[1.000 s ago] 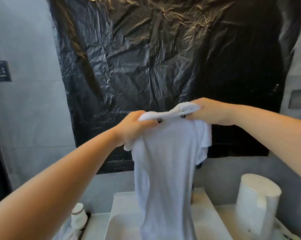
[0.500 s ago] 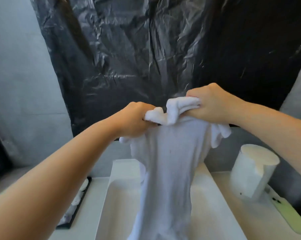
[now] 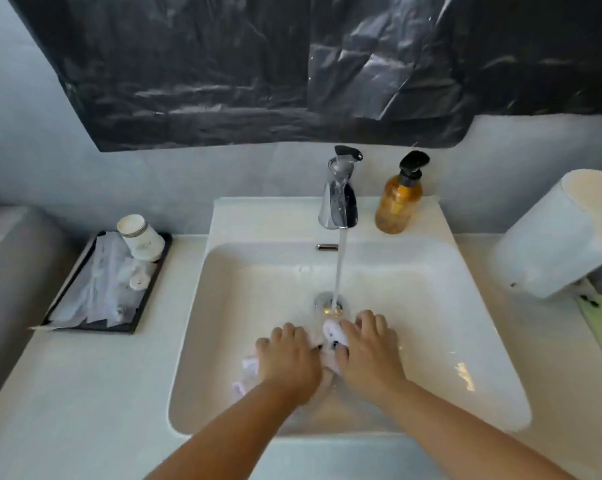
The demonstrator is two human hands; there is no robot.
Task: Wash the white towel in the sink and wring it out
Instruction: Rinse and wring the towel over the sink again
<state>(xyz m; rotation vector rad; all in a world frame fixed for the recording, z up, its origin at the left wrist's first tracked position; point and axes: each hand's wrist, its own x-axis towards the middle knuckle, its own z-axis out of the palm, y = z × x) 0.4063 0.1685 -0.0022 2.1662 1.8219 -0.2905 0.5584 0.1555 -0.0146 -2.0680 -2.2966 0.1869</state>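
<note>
The white towel (image 3: 334,332), held up spread a moment ago, now lies bunched in the sink (image 3: 431,271) under running water, left hand (image 3: 287,360) and right hand (image 3: 368,355) each gripping it: washing begun.

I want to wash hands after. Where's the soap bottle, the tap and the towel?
soap bottle (image 3: 398,207), head view, amber body.
tap (image 3: 338,201), head view, chrome spout.
towel (image 3: 334,332), head view, white fold between the hands.

One view only, worn on the head, looking steeply down and forward over the sink (image 3: 483,292) from close above. The faucet (image 3: 339,199) sits dead ahead at the back, the counter (image 3: 85,375) spreads left and right, and both forearms reach in from the bottom edge.
</note>
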